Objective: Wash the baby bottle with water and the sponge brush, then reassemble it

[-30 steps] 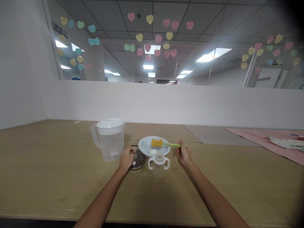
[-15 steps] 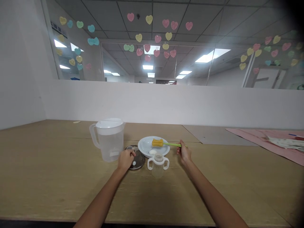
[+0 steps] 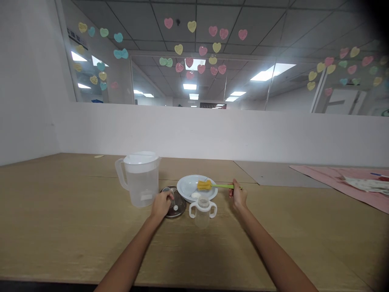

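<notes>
So the jug [image 3: 140, 178] sat on the table [image 3: 60, 227], furthest left of the bunch. Just right of it was the lid [image 3: 175, 202], lying flat, with the left hand [image 3: 161, 204] on its near-left edge. Behind and right of the lid was the bowl [image 3: 191, 185], and the two-handled cup [image 3: 203, 211] stood right in front of that. The sponge brush [image 3: 212, 185] reached over the bowl from the right hand [image 3: 239, 196]. A cloth [image 3: 346, 182] lay way off right.

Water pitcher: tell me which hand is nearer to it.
Left. The left hand sits on the round lid just beside the water pitcher; the right hand is beyond the plate.
</notes>
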### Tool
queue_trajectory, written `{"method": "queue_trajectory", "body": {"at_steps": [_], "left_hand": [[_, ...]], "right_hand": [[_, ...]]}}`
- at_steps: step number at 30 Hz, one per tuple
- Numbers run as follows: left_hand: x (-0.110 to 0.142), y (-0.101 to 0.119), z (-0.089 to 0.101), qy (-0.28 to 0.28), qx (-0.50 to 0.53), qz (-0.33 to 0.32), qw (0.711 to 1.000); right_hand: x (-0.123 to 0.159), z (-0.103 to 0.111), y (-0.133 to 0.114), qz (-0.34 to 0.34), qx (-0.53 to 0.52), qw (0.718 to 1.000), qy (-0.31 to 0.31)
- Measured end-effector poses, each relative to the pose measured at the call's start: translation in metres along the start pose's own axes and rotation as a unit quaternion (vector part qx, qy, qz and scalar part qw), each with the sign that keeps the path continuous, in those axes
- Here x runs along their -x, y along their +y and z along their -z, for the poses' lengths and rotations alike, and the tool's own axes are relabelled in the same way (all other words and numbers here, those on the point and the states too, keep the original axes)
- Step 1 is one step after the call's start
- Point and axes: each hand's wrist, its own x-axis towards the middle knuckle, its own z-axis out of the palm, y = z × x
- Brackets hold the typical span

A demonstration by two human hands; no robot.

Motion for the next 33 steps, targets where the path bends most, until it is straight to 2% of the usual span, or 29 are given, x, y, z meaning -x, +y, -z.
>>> {"method": "queue_trajectory", "body": {"at_steps": [5, 9, 12, 15, 19, 24, 28, 33], "left_hand": [[0.003, 0.003, 0.003, 0.060, -0.019, -0.043, 0.997], [0.006, 0.010, 0.006, 0.101, -0.011, -0.116, 0.988], [0.007, 0.014, 0.003, 0.087, -0.004, -0.210, 0.974], [0.008, 0.016, -0.003, 0.046, -0.016, -0.261, 0.964], [0.010, 0.016, -0.008, 0.014, -0.026, -0.268, 0.963], [0.011, 0.017, -0.007, 0.021, -0.024, -0.263, 0.964], [0.011, 0.017, -0.009, 0.012, -0.023, -0.270, 0.963], [0.012, 0.019, -0.008, 0.026, -0.008, -0.262, 0.965]], "right_hand": [[0.000, 0.001, 0.003, 0.041, 0.063, 0.997, -0.015], [0.003, -0.001, 0.006, 0.038, 0.082, 0.993, -0.080], [0.007, -0.004, 0.008, 0.020, 0.075, 0.989, -0.126], [0.011, -0.006, 0.009, 0.016, 0.070, 0.986, -0.152], [0.014, -0.007, 0.007, -0.008, 0.052, 0.987, -0.150], [0.018, -0.010, -0.002, -0.055, 0.003, 0.991, -0.118], [0.021, -0.012, -0.006, -0.070, -0.008, 0.990, -0.120], [0.017, -0.010, 0.001, -0.110, -0.042, 0.984, -0.135]]}}
